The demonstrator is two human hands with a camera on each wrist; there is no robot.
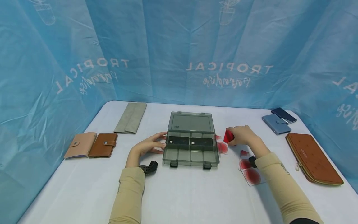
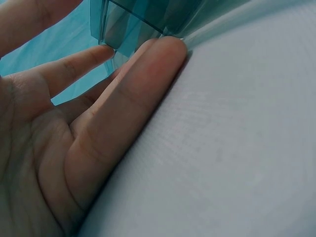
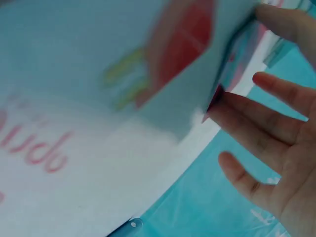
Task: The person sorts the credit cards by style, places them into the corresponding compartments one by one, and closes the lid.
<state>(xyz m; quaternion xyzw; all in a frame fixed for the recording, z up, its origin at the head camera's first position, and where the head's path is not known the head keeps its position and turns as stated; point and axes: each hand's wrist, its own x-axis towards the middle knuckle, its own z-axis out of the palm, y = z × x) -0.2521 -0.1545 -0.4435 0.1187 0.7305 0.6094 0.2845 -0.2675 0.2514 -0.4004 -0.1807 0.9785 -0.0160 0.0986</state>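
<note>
A smoky see-through compartment box (image 1: pixel 191 158) stands with its lid folded back; two dark flat pieces (image 1: pixel 179 141) with small white labels lie in its middle row. My left hand (image 1: pixel 152 144) rests at the box's left side, its extended fingers (image 2: pixel 148 74) against the wall in the left wrist view. To the right of the box, my right hand (image 1: pixel 243 136) pinches a thin red card-like piece (image 1: pixel 228 136) between thumb and fingertips, tilted up off the table. Beneath it lies a clear sheet with red round prints (image 1: pixel 222 148).
Another red-printed clear sheet (image 1: pixel 252 176) lies under my right forearm. At left are a beige wallet (image 1: pixel 81 145), a brown wallet (image 1: pixel 103 145) and a grey-green case (image 1: pixel 130 118). At right sit a blue wallet (image 1: pixel 275 123), a navy one (image 1: pixel 283 115) and a brown zip purse (image 1: pixel 316 158).
</note>
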